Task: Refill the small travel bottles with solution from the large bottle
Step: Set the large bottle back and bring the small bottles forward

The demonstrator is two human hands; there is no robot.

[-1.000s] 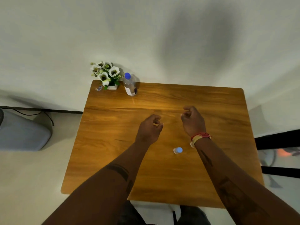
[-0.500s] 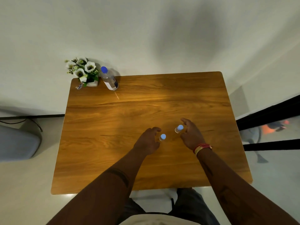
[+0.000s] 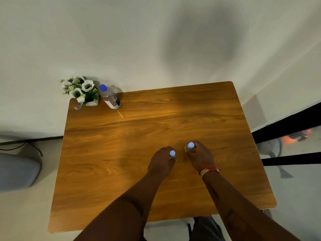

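Half a second ago both hands hovered beside the two small bottles with fingers loose; in the head view each grip is now closed round one, the left hand point(image 3: 160, 162) holding the left small bottle point(image 3: 172, 153) and the right hand point(image 3: 199, 158) the right small bottle point(image 3: 190, 145), both upright with blue caps on, near the middle of the counter point(image 3: 107, 171). The large bottle point(image 3: 110, 96) stands capped at the far left corner, just beside the flower pot point(image 3: 81, 90), well apart from both hands. It lies up and to the left, so the left hand looks nearer to it.
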